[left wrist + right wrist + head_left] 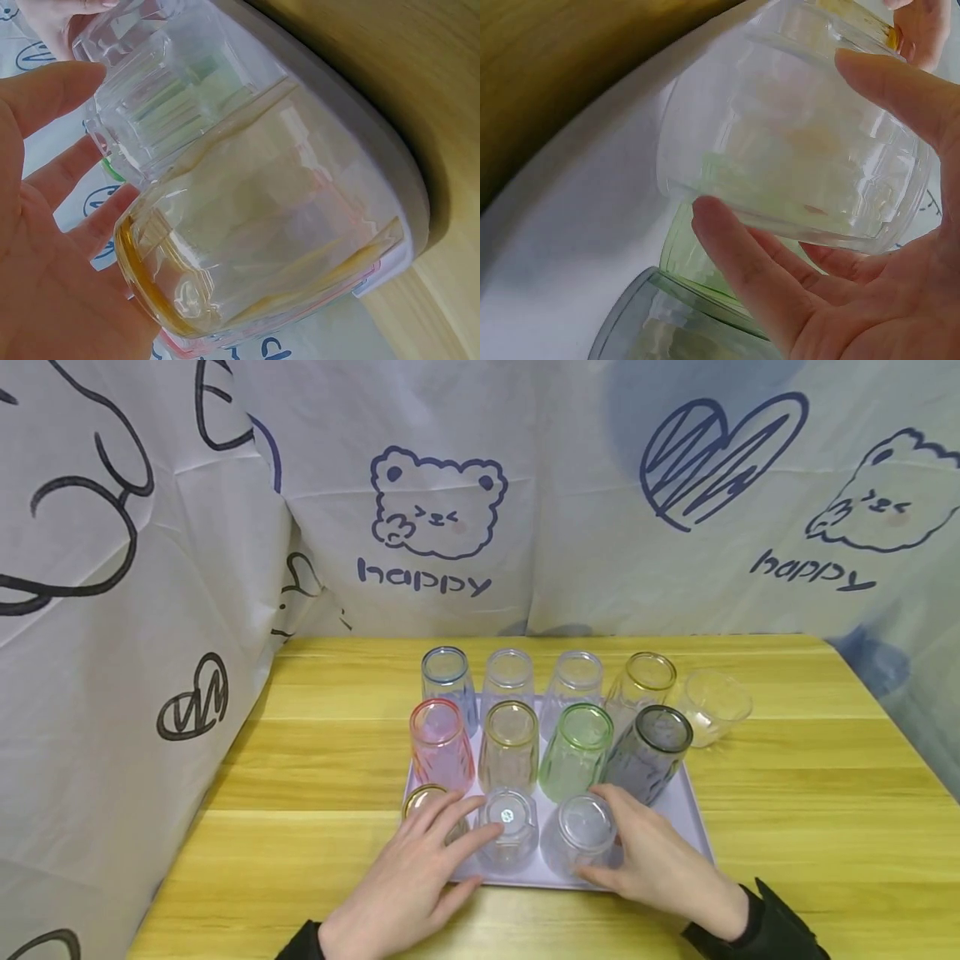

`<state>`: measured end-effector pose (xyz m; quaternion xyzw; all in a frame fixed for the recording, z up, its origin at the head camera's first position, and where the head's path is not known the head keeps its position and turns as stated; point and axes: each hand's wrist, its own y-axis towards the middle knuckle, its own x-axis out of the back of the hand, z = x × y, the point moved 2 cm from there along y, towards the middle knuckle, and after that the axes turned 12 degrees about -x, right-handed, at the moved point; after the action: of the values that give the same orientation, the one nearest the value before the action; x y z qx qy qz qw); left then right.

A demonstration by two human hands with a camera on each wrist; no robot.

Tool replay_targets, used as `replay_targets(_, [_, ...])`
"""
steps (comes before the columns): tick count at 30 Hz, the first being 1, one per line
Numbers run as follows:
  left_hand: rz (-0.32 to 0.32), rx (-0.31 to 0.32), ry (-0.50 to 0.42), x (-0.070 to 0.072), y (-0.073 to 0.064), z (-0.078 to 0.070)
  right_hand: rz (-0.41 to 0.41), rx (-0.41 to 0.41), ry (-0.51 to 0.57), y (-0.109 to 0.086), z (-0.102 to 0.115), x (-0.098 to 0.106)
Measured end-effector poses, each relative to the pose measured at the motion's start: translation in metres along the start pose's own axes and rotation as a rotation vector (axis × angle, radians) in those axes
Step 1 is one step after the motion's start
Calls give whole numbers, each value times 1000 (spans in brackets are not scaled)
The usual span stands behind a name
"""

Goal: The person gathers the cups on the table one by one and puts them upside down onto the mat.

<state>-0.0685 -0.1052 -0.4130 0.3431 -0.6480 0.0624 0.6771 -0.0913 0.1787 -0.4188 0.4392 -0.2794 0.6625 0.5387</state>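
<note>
My right hand point(656, 856) holds a clear, upside-down glass point(586, 827) at the tray's front, thumb and fingers on opposite sides; the right wrist view shows this clear glass point(780, 142) between them. Over the front left of the lilac tray point(695, 822), my left hand point(420, 868) has its fingers spread loosely. Its index finger overlaps a second clear glass point(507, 839) in the head view. Partly hidden under this hand is an amber-rimmed glass point(423, 797), seen large as the amber glass point(255, 217) in the left wrist view, with the palm behind its base.
Behind stand pink point(441, 752), amber point(510, 752), green point(577, 756) and dark grey point(648, 756) glasses, all upside down. A back row includes a blue glass point(447, 689). Right of the tray, a clear cup point(716, 706) sits on the wooden table point(810, 810).
</note>
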Motion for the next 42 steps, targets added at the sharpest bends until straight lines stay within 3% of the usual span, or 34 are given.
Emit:
replay_targets(15, [7,9,24,-2,0,0,33,-44,15,4,-2,-3])
replay_targets(33, [-17,4,2,-4,0,-1,14,-32,9,2,-3,-2])
replay_targets(37, [-4,6,-2,-3,0,-1,31,-44,52,0,-4,0])
replay_targets(42, [43,16,-38,1,1,1,47,-34,184,-2,-7,6])
